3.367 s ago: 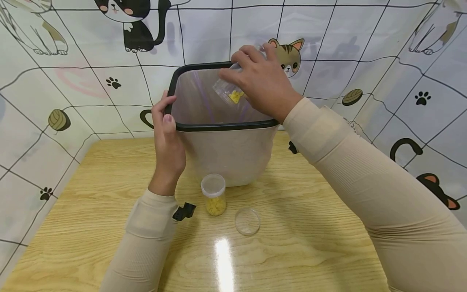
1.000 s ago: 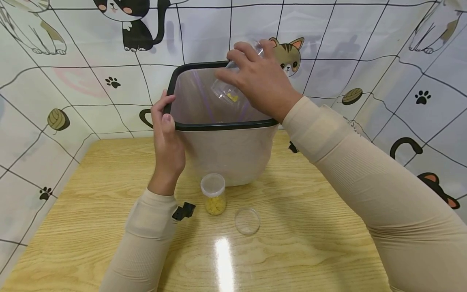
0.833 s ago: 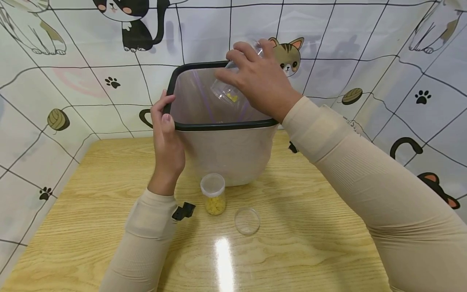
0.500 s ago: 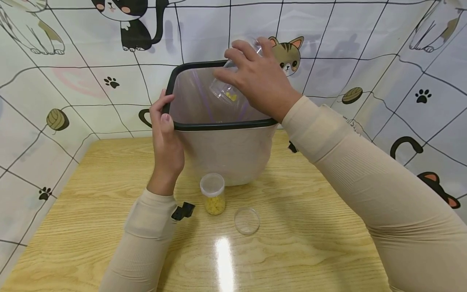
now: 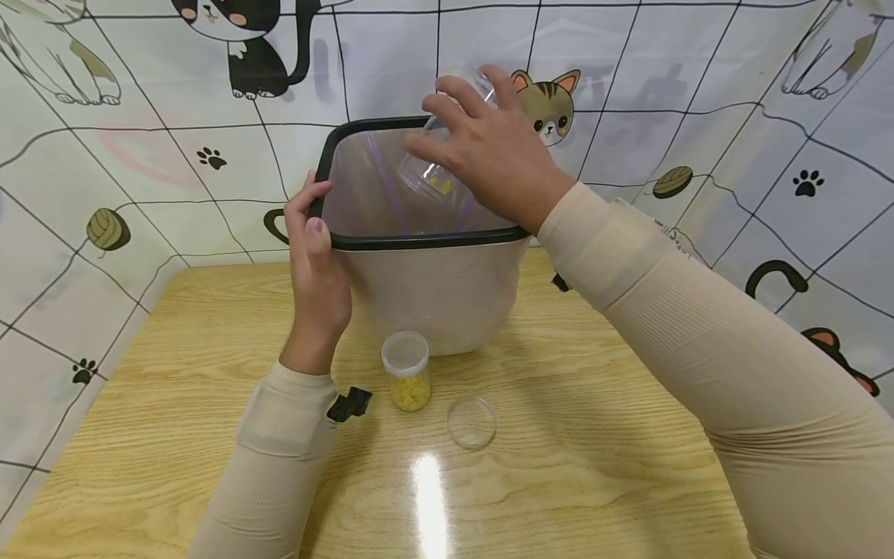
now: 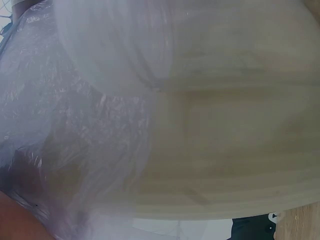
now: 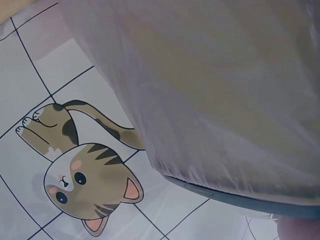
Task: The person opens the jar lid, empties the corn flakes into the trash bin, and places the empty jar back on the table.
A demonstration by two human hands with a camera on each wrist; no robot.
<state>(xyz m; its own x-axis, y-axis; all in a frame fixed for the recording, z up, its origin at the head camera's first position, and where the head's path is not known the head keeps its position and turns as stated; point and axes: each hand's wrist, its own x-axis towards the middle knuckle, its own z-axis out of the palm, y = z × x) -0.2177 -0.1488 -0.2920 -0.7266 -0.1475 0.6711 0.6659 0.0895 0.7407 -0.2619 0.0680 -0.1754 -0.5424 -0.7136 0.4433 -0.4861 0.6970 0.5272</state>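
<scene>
In the head view my left hand [image 5: 317,287] grips the left side of the bin's black rim, thumb on the near side. A thin translucent bag lines the pale bin [image 5: 440,299]. My right hand [image 5: 492,147] holds a clear plastic jar [image 5: 417,172] tipped mouth-down over the bin's opening. A few yellow bits [image 5: 441,185] show inside that jar; my fingers hide much of it. In front of the bin stands a second clear jar [image 5: 407,373], partly filled with small yellow pieces. A clear round lid [image 5: 472,422] lies beside it. The liner [image 6: 100,130] fills much of the left wrist view.
The bin stands on a wood-grain table [image 5: 594,466], close to the back wall [image 5: 391,62], a white sheet printed with cats and grid lines. Similar sheets rise at both sides. In the right wrist view, the bin's lined wall [image 7: 215,100] takes up the right side.
Fewer yellow bits show in the tipped jar than about three seconds ago. My right hand has shifted slightly up and left with it. My left hand stays on the rim.
</scene>
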